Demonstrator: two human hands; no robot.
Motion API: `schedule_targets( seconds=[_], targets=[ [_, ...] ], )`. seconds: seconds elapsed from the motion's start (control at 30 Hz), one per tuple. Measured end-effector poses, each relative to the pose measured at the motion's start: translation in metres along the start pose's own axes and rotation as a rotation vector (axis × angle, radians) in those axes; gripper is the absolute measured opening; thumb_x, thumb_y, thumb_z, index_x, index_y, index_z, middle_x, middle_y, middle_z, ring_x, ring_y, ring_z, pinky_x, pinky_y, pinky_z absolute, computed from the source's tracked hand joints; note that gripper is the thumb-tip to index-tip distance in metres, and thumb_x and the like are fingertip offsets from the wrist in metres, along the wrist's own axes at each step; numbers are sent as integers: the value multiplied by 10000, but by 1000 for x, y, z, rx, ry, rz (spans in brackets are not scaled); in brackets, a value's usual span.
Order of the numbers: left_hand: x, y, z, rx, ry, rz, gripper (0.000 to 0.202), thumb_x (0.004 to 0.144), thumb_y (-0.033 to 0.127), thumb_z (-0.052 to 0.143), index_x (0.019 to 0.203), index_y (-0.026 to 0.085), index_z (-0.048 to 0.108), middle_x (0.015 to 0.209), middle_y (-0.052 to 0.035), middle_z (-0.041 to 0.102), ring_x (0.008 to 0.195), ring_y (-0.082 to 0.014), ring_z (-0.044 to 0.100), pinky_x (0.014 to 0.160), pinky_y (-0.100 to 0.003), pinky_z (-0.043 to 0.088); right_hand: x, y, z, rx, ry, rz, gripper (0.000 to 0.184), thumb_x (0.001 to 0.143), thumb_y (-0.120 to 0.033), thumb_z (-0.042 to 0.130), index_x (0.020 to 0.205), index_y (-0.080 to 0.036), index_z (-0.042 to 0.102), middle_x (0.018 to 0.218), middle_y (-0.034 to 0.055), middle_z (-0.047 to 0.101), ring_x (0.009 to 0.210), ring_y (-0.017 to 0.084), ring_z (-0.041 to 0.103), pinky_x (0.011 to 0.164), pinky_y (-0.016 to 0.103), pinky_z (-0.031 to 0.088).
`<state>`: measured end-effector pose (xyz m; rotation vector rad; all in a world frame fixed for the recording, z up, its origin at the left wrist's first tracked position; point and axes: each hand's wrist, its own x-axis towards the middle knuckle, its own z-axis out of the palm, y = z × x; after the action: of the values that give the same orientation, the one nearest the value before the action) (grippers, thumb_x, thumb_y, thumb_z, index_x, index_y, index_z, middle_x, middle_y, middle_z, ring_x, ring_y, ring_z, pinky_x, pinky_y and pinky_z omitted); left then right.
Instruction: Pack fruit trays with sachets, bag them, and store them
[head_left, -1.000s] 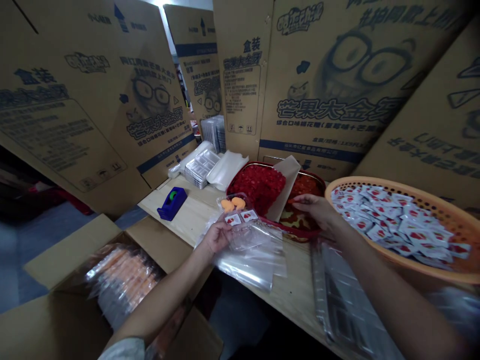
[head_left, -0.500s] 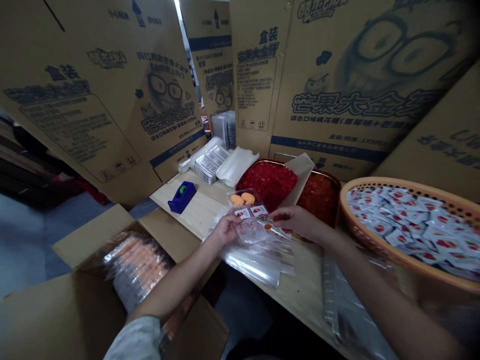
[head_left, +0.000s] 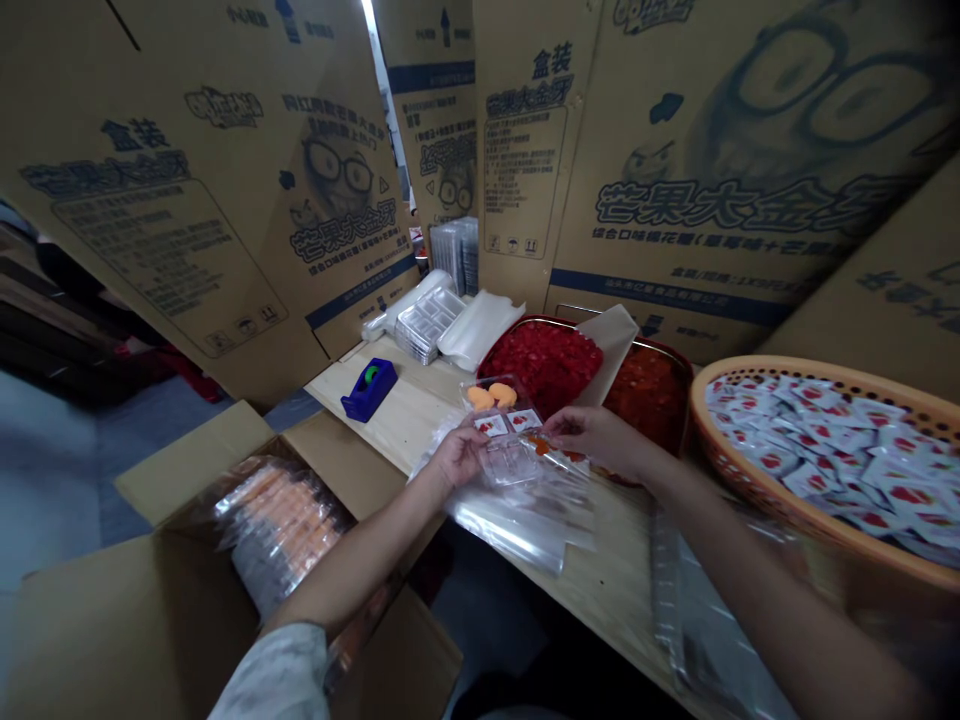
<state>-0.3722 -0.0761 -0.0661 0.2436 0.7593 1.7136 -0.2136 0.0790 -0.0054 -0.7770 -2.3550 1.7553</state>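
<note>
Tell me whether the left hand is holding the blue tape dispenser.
No, the blue tape dispenser sits on the wooden table, while the left hand grips the edge of the clear plastic tray.

Tape dispenser (head_left: 369,390) at the left, big cartons (head_left: 187,200) looming behind!
I'm watching that blue dispenser with its green roll (head_left: 370,373) on the pale wooden table (head_left: 622,570); far left, over grey floor (head_left: 45,430), there's something red (head_left: 199,380), maybe cloth, too blurred to call.
</note>
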Motion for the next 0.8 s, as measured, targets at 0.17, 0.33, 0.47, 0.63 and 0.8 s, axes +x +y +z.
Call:
schedule_targets(
  seconds=[0.17, 0.33, 0.47, 0.63, 0.8],
  targets=[
    [1, -1, -1, 2, -12, -7, 553, 562, -34, 483, 1066, 169, 585, 1159, -79, 630, 1095, -282, 579, 960, -502, 411, -2, -3, 1, 51, 39, -40, 161, 637, -283, 652, 756, -174, 653, 660, -12, 609, 571, 103, 504, 520, 209, 404],
    [3, -1, -2, -12, 18, 2, 519, 552, -41, 485, 1015, 166, 596, 1003, -65, 673, 947, -237, 636, 896, -461, 454, 3, -11, 24, 51, -16, -115, 172, 607, -310, 663, 700, -167, 643, 618, -20, 581, 559, 107, 484, 511, 216, 381],
    [3, -2, -2, 0, 40, 7, 531, 543, -38, 488, 1018, 170, 597, 936, -42, 678, 771, -176, 643, 754, -354, 496, 9, -16, 49, 45, -30, -141, 116, 614, -263, 635, 664, -158, 631, 577, -28, 556, 535, 101, 470, 511, 217, 372],
    [4, -4, -2, -10, 48, 18, 533, 527, -22, 478, 1002, 183, 606, 888, -21, 673, 704, -149, 624, 690, -305, 478, 14, -18, 68, 94, -59, -168, 86, 629, -237, 630, 645, -159, 600, 570, -31, 553, 504, 96, 485, 483, 209, 389],
    [5, -4, -3, -18, 55, 18, 508, 515, -19, 483, 969, 162, 619, 872, -32, 678, 721, -163, 623, 701, -303, 460, 14, -19, 70, 166, -70, -136, 127, 617, -245, 652, 672, -158, 577, 583, -40, 554, 461, 78, 480, 430, 191, 413]
  ],
)
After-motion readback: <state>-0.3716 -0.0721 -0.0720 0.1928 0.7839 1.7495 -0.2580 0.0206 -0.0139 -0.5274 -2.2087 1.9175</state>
